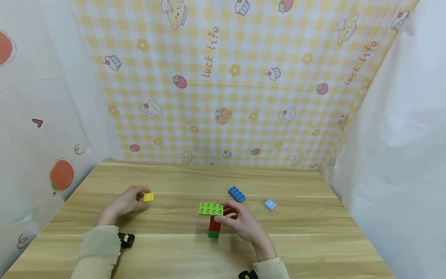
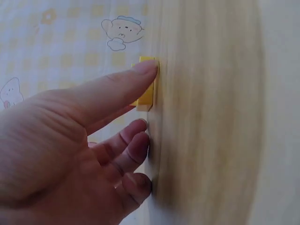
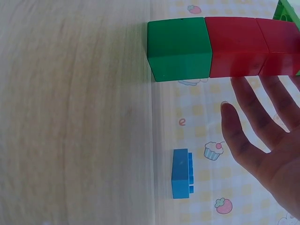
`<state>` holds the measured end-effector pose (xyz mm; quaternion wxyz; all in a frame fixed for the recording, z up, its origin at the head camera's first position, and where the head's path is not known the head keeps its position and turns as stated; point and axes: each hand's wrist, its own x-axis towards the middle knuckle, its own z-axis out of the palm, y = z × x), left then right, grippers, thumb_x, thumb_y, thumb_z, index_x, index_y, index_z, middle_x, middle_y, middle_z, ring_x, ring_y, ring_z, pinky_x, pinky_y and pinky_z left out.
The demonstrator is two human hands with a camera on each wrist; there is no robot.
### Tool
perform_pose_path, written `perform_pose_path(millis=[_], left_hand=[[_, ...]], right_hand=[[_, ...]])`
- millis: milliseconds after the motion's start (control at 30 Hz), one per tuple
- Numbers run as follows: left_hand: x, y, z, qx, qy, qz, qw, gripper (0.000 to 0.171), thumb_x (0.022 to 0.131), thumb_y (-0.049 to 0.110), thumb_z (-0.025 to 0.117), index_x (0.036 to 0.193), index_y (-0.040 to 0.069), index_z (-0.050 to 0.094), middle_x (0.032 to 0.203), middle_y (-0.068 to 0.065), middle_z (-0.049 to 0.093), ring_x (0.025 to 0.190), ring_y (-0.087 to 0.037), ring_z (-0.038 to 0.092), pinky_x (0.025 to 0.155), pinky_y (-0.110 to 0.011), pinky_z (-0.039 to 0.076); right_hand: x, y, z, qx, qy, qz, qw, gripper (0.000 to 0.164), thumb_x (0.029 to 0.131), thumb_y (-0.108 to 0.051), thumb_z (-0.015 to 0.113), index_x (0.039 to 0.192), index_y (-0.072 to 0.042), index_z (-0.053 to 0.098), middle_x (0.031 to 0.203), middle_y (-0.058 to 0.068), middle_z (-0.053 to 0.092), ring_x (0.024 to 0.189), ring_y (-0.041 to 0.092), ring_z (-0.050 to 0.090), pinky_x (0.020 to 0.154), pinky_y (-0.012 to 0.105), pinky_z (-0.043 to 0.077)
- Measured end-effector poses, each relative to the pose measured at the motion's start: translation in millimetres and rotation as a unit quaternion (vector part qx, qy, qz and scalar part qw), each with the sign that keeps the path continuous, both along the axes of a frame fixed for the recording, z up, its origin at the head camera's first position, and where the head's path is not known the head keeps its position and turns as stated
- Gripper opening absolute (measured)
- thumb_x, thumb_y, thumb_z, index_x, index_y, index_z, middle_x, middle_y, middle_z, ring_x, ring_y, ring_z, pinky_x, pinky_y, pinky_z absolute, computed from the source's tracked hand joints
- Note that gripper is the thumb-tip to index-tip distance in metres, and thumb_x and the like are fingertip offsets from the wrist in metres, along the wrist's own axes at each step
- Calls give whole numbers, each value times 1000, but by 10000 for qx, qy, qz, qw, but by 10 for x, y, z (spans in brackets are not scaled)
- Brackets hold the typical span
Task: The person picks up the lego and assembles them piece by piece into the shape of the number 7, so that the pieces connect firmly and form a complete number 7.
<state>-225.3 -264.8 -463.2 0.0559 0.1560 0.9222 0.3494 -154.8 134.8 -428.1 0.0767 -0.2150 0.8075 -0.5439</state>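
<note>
A small yellow brick [image 1: 148,197] lies on the table at the left, studs up. My left hand [image 1: 127,203] pinches it between thumb and forefinger; in the left wrist view the thumb covers part of the yellow brick [image 2: 146,96], the other fingers loosely bent below. Near the table's middle stands an upright stack: a green brick [image 3: 180,49] at the bottom, two red bricks [image 3: 236,47] above it, and a wide light green brick [image 1: 210,209] on top, jutting out to the left. My right hand [image 1: 242,223] grips the stack's upper part from the right, thumb in front and fingers behind.
Behind the right hand lies a dark blue brick [image 1: 237,194] with two rows of studs. Farther right sits a small light blue brick [image 1: 270,204]. A checked cloth [image 1: 223,97] hangs along the table's far edge, with white sheets at both sides.
</note>
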Motion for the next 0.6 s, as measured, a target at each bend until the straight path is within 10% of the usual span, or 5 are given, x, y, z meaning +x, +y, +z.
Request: perform_pose_path(millis=[233, 600], left_hand=[[-48, 26, 2, -36, 144, -70, 9999, 27, 82, 10, 77, 102, 0, 61, 100, -17, 53, 92, -31, 49, 80, -46, 43], [37, 79, 28, 442, -301, 9, 9986, 29, 86, 15, 76, 106, 1, 59, 90, -6, 56, 83, -21, 49, 70, -33, 43]], right_hand=[[83, -32, 174, 0, -70, -8, 10000, 33, 92, -13, 70, 123, -4, 63, 107, 9, 65, 101, 31, 60, 82, 33, 51], [-4, 12, -38, -46, -7, 82, 10000, 33, 92, -24, 71, 123, -15, 65, 108, 0, 66, 99, 20, 60, 81, 32, 52]])
